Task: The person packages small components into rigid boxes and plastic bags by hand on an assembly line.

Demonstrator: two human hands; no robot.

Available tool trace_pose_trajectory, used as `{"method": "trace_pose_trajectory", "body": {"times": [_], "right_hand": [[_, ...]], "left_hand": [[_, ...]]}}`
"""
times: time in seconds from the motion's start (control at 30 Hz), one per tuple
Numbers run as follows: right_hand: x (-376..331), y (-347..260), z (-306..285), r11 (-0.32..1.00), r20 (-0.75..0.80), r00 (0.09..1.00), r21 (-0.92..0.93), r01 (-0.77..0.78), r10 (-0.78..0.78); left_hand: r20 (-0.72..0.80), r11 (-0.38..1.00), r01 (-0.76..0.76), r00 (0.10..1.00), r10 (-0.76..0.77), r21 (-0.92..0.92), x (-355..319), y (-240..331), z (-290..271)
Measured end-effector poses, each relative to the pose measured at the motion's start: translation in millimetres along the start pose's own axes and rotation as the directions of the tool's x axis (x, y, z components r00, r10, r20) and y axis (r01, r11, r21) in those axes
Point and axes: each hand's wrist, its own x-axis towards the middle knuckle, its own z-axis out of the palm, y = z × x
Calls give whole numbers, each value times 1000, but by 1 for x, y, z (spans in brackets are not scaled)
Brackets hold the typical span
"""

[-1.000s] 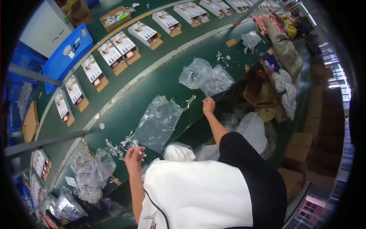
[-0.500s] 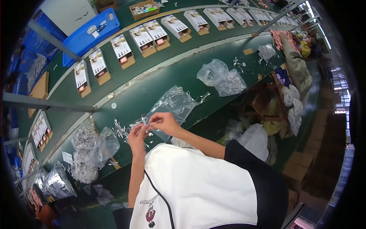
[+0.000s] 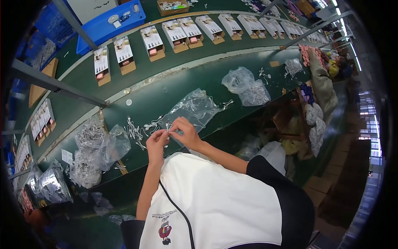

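Both hands meet above the near edge of a green work table. My left hand [image 3: 156, 146] is closed, thumb and forefinger pinching a small white cable end [image 3: 168, 125]. Against it, my right hand [image 3: 185, 133] pinches the same white piece, its other fingers curled. Most of that cable is hidden by the fingers. Just beyond the hands lie loose white cables [image 3: 133, 129], partly tangled. A flat clear plastic bag [image 3: 195, 107] with some white cables at its far right end lies behind my right hand.
Clear bags of bundled white cables stand at left [image 3: 88, 139] and farther right [image 3: 253, 93]. Beyond a pale rail, open printed boxes [image 3: 152, 38] line a green belt. A blue tray [image 3: 93, 31] and metal post [image 3: 62, 88] are at left.
The view has shifted, so boxes and tray appear farther right and higher. My hands stay together at the white cable; a small dark piece seen above them before no longer shows.
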Motion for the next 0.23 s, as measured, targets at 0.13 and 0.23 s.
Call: {"method": "trace_pose_trajectory", "body": {"times": [0.13,0.23], "right_hand": [[-6,-3,10,999,32,999,-21,43,-42],[-7,-5,13,1000,88,996,28,-5,3]], "left_hand": [[0,1000,11,1000,-11,-14,-5,-4,-11],[48,999,-8,999,9,-38,-6,-6,-20]]}}
